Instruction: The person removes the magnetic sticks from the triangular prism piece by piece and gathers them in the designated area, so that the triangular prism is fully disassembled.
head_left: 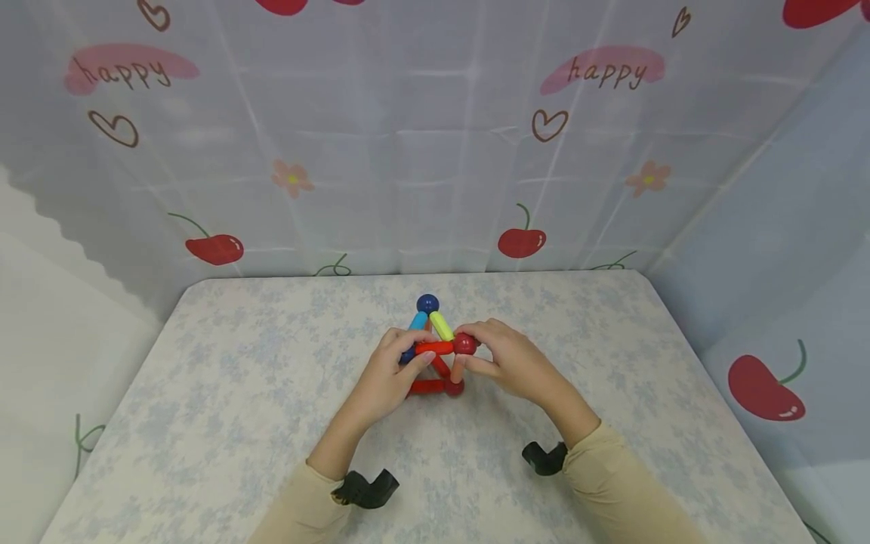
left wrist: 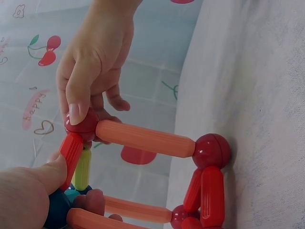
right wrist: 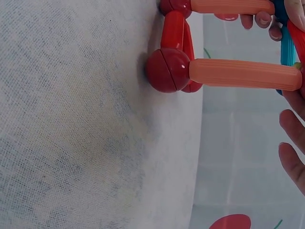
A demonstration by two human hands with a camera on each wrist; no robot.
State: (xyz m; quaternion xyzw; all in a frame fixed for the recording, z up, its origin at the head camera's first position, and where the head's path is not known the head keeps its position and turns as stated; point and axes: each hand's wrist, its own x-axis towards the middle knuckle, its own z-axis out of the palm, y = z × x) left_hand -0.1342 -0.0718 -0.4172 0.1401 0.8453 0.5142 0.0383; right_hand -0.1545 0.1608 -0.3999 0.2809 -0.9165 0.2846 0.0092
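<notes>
A prism-shaped frame of magnetic rods and balls stands on the table. Its base has red rods (head_left: 427,387) and red balls (left wrist: 212,150); orange rods (left wrist: 145,138) rise as uprights. At the top, a light blue rod (head_left: 418,321) and a yellow-green rod (head_left: 442,326) meet at the far blue ball (head_left: 427,304). My left hand (head_left: 381,379) pinches the top red rod (head_left: 435,347) beside the near blue ball (left wrist: 57,210). With thumb and fingers, my right hand (head_left: 518,364) holds the top red ball (head_left: 465,344), where the red rod meets an orange upright.
The table (head_left: 224,393) has a pale, blue-mottled cover. A curtain (head_left: 408,151) printed with cherries and hearts hangs behind its far edge. Black curved pieces (head_left: 367,489) sit at both wrists, by the beige sleeves (head_left: 625,483).
</notes>
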